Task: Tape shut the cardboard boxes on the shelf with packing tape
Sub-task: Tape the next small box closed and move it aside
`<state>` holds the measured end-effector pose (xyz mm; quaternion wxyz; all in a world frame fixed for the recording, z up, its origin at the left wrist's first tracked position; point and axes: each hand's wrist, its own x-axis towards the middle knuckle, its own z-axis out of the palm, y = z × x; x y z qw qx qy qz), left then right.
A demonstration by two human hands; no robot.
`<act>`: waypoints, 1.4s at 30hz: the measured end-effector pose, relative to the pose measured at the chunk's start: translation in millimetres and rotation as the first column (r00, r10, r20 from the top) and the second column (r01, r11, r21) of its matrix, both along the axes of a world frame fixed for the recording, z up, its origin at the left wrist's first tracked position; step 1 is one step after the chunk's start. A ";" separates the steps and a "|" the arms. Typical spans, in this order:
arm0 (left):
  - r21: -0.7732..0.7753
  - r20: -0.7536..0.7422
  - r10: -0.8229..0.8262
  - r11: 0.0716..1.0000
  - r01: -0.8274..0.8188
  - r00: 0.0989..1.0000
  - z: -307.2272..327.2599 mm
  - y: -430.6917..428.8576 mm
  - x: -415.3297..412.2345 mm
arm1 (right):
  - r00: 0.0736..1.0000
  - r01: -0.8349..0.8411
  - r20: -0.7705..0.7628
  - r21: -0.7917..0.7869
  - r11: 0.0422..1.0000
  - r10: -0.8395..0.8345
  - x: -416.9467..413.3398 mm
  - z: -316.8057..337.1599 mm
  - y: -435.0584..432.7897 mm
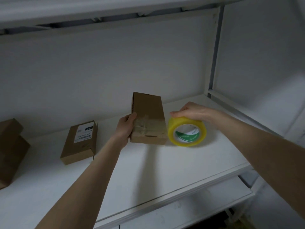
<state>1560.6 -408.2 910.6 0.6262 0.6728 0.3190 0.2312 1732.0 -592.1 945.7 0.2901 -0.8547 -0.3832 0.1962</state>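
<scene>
Bare forearms enter from the lower edge, both reaching to the back of the white metal shelf board [165, 171]. Left hand [125, 128]: closed on the left long edge of the plain brown oblong cardboard box [148, 109], thumb lying on the top face, the other fingers hidden behind the side. Box sits mid-shelf near the back wall; whether its far end is lifted cannot be told. Band of clear glossy tape [148, 123] crosses the top face near the front end. Right hand [189, 111]: fingers curled over the upper rim of the yellow-tinted roll of packing tape with a green-and-white core [187, 133], gripping it from above. Roll stands on edge, open core facing the camera, just beside the box's right front corner; contact unclear. Left of these, apart: flat brown cardboard box with a white printed label [79, 142], then stacked brown cartons [9, 151] at the frame edge.
</scene>
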 end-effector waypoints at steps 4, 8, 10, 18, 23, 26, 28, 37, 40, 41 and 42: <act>-0.007 0.024 0.010 1.000 -0.010 1.000 0.3 2.8 -5.2 | 0.964 0.024 0.262 -0.245 0.969 0.043 -0.1 0.8 2.6; -0.090 0.034 -0.032 0.995 0.035 0.999 0.1 5.3 -9.4 | 0.959 0.040 0.281 -0.272 0.962 0.039 -1.9 -2.3 4.8; -0.158 0.028 -0.047 0.986 0.051 0.998 0.0 5.6 -11.2 | 0.967 0.040 0.251 -0.271 0.962 0.031 -3.0 -6.7 7.9; -0.372 0.004 0.057 0.927 -0.051 0.998 -13.2 -1.8 -8.7 | 0.967 0.067 0.253 -0.254 0.965 0.000 -10.0 -28.4 16.0; -0.385 0.041 0.143 0.915 -0.117 0.989 -20.9 -4.3 -2.1 | 0.999 0.052 0.017 -0.062 0.997 -0.051 -12.6 -34.9 17.1; -0.429 0.068 0.134 0.899 -0.093 0.989 -22.7 -3.3 -2.2 | 0.987 0.014 -0.161 0.006 1.000 -0.013 -10.9 -37.7 12.4; -0.435 0.078 0.144 0.895 -0.096 0.986 -22.7 -0.9 -4.4 | 0.979 0.002 -0.204 0.032 0.999 0.005 -7.6 -38.9 8.0; -0.387 0.083 0.140 0.917 -0.097 0.987 -14.8 3.0 -7.3 | 0.998 -0.005 -0.067 -0.098 0.995 -0.001 7.8 -16.2 -3.4; -0.389 0.095 0.113 0.919 -0.068 0.989 -12.9 4.0 -5.8 | 0.999 -0.027 -0.037 -0.174 0.984 0.021 5.9 -23.5 -4.7; -0.412 0.102 0.104 0.910 -0.053 0.989 -13.1 2.5 -5.8 | 0.999 -0.024 -0.051 -0.154 0.988 0.016 5.0 -26.7 -4.2; -0.447 0.110 0.093 0.894 -0.035 0.990 -14.8 1.0 -5.4 | 0.998 -0.017 -0.063 -0.125 0.992 0.009 3.3 -29.3 -2.9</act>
